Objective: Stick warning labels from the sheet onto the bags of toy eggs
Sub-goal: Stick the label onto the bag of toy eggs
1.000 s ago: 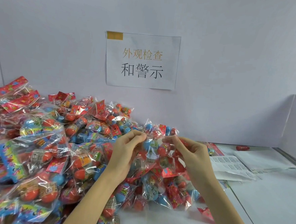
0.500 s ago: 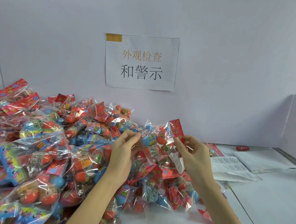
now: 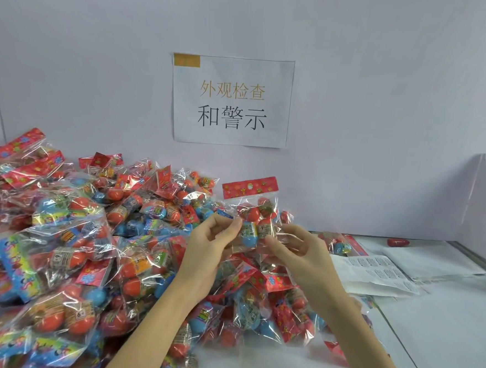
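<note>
Holding one bag of toy eggs [image 3: 255, 213] upright above the heap, left hand [image 3: 211, 247] pinched its left edge, right hand [image 3: 297, 253] gripped the right side. No warning label was visible on it; could not tell for sure. Label sheet [image 3: 373, 272] lay right of the pile of bags [image 3: 68, 243]; most apparently remained unlabelled

Pile of bags [image 3: 67, 252] ran off the left and bottom edges. Both forearms were cut off at the bottom edge. Print on the label sheet [image 3: 374, 269] was too small to read. Small red object [image 3: 398, 242] at the back of the worktop [image 3: 441, 335] was too blurred to identify. Held bag [image 3: 252, 213] was partly hidden by the fingers.
</note>
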Demonstrator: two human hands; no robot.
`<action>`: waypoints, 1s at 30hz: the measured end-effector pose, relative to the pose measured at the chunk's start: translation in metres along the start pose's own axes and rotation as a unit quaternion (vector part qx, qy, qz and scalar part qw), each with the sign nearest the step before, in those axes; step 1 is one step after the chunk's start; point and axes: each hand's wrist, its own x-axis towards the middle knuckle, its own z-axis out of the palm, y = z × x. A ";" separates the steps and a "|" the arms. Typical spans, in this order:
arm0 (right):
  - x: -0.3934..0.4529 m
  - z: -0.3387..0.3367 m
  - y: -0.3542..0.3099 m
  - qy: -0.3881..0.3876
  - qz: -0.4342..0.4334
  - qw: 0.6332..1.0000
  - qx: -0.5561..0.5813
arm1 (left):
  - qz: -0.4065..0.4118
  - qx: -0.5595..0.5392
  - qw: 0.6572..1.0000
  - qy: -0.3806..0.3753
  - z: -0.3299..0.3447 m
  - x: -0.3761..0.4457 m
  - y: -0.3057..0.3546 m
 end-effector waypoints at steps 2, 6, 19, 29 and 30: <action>-0.001 -0.001 0.000 0.013 -0.002 1.000 0.010 | 0.004 0.006 1.000 -0.003 0.000 -0.001 0.000; -0.001 0.000 -0.002 0.016 -0.010 1.000 0.014 | -0.003 -0.015 1.000 -0.026 0.001 -0.003 0.001; -0.002 -0.004 -0.007 -0.027 -0.007 0.997 0.073 | -0.017 -0.012 0.999 0.041 -0.005 0.001 0.002; -0.007 0.017 0.014 0.025 -0.351 0.893 -0.279 | -0.040 -0.023 0.999 -0.001 0.000 0.000 0.003; -0.007 0.018 0.015 0.008 -0.350 0.894 -0.280 | -0.042 -0.036 0.998 0.027 -0.002 0.001 0.002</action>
